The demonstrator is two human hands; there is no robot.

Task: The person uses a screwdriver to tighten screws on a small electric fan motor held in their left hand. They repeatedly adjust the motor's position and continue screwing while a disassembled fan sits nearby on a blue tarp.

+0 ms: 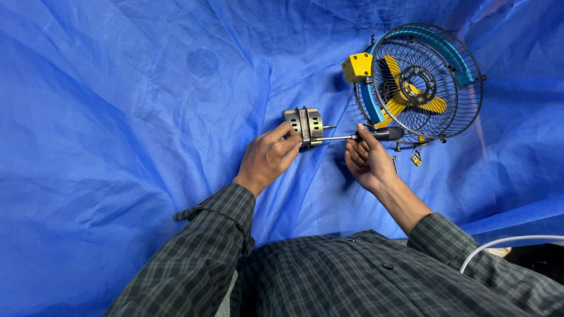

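Motor (304,125), a small metal drum with slotted ends and a raised band round its middle, lies on its side on the blue sheet (117,147), near the centre of the head view and to the left of the fan (423,82). Its long axis runs roughly level across the picture, left to right, and a short shaft juts from its right end, pointing toward the fan. The left hand (267,157) rests on the motor from below and left, fingers curled over its near side with the fingertips touching the casing, steadying it rather than wrapping it whole. The right hand (367,158) holds a screwdriver (358,136): thumb and fingers are closed loosely round the black handle, the palm turned up and partly open beneath it. The screwdriver lies almost level, in line with the motor's axis, its thin steel shank pointing left with the tip meeting the motor's right end just below the shaft. The fan lies on the sheet behind the right hand, a dark wire cage with yellow blades, a teal arc and a yellow box at its left rim. A few small yellow and metal bits (415,157) lie on the sheet just below the cage, to the right of the right hand. Both sleeves are dark plaid.
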